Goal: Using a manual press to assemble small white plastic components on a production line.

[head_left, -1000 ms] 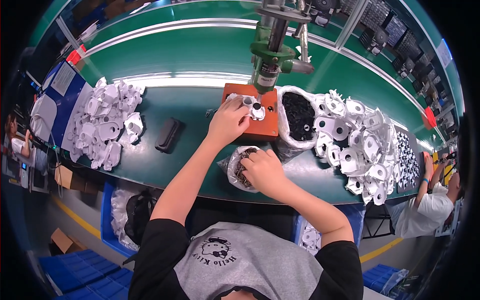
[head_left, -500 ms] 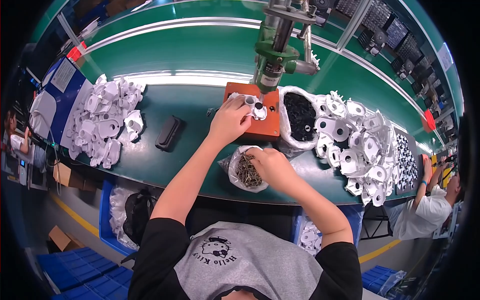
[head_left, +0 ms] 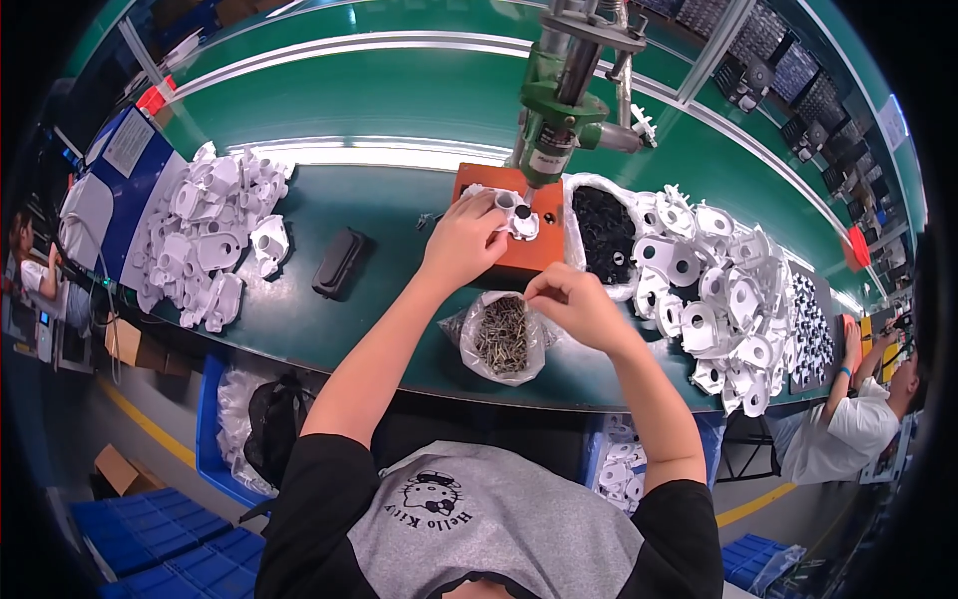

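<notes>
My left hand (head_left: 461, 246) lies over a white plastic part (head_left: 524, 226), fingers bent round its left side and holding it on an orange fixture block (head_left: 521, 260). A black round piece shows in the part's opening. Directly above stands the green head of a bench press (head_left: 555, 125). My right hand (head_left: 574, 307) is raised at the upper right rim of a clear plastic bag (head_left: 537, 361). Its thumb and forefinger are pinched; whatever lies between them is too small to make out. Inside the bag are many thin metal pins or screws (head_left: 501, 337).
Heaps of white plastic parts lie left (head_left: 205, 240) and right (head_left: 718, 290). A bag of black pieces (head_left: 602, 235) stands beside the fixture. A dark case (head_left: 340, 264) rests on the green table (head_left: 394, 319). Another person (head_left: 848, 419) works at far right.
My right hand has come up out of the pin bag and moved right, fingers pinched. The left hand stays on the white part. The view has shifted slightly.
</notes>
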`<move>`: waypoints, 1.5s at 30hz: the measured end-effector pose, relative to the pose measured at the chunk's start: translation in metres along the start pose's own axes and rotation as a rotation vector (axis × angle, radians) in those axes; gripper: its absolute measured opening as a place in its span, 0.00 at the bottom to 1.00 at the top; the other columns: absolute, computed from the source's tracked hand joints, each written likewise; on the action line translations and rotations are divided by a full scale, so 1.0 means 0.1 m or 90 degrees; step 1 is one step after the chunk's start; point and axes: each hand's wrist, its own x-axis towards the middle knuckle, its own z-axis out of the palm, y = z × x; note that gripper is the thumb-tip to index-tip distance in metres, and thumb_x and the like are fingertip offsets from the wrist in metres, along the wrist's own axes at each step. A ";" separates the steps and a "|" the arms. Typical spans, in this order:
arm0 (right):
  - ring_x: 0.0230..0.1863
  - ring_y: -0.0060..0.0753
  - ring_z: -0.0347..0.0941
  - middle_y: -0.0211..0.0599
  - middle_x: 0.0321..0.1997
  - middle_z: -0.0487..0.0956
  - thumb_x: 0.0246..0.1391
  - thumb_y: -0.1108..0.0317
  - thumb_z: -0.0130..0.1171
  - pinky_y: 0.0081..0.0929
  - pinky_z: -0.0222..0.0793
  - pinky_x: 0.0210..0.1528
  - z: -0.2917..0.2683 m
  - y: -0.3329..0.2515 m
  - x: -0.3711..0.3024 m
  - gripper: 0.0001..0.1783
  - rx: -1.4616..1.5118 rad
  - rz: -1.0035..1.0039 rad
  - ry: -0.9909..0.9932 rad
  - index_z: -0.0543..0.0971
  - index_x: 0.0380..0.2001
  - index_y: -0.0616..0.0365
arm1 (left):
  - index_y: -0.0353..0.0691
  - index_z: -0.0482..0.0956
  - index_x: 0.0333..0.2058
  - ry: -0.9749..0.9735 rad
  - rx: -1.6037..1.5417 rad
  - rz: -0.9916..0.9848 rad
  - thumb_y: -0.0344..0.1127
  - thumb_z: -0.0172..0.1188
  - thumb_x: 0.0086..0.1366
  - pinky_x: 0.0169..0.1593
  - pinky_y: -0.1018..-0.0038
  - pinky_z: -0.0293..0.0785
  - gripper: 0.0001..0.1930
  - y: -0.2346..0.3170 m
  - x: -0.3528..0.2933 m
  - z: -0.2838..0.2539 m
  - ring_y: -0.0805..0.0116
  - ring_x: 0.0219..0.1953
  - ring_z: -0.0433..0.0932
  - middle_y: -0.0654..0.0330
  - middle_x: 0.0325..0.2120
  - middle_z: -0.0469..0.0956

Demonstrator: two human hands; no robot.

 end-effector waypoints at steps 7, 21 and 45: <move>0.32 0.18 0.71 0.31 0.31 0.76 0.50 0.77 0.57 0.18 0.67 0.36 -0.21 0.13 0.25 0.08 0.001 0.014 0.117 0.79 0.35 0.66 | 0.37 0.73 0.29 0.005 0.010 0.001 0.30 0.59 0.51 0.57 0.60 0.67 0.07 -0.02 -0.02 -0.01 0.51 0.48 0.74 0.50 0.42 0.75; 0.27 0.21 0.75 0.35 0.25 0.80 0.47 0.71 0.61 0.21 0.70 0.34 0.01 0.63 0.94 0.09 0.133 0.027 0.349 0.79 0.30 0.66 | 0.36 0.73 0.30 0.005 -0.005 0.009 0.29 0.58 0.50 0.54 0.60 0.69 0.07 0.01 0.02 -0.03 0.52 0.47 0.74 0.51 0.40 0.75; 0.26 0.19 0.74 0.35 0.24 0.80 0.47 0.71 0.61 0.19 0.69 0.32 0.03 0.69 0.99 0.09 0.121 0.001 0.337 0.80 0.30 0.66 | 0.37 0.74 0.29 -0.003 -0.006 -0.011 0.30 0.60 0.50 0.54 0.61 0.69 0.07 0.00 0.01 -0.01 0.50 0.48 0.74 0.51 0.42 0.76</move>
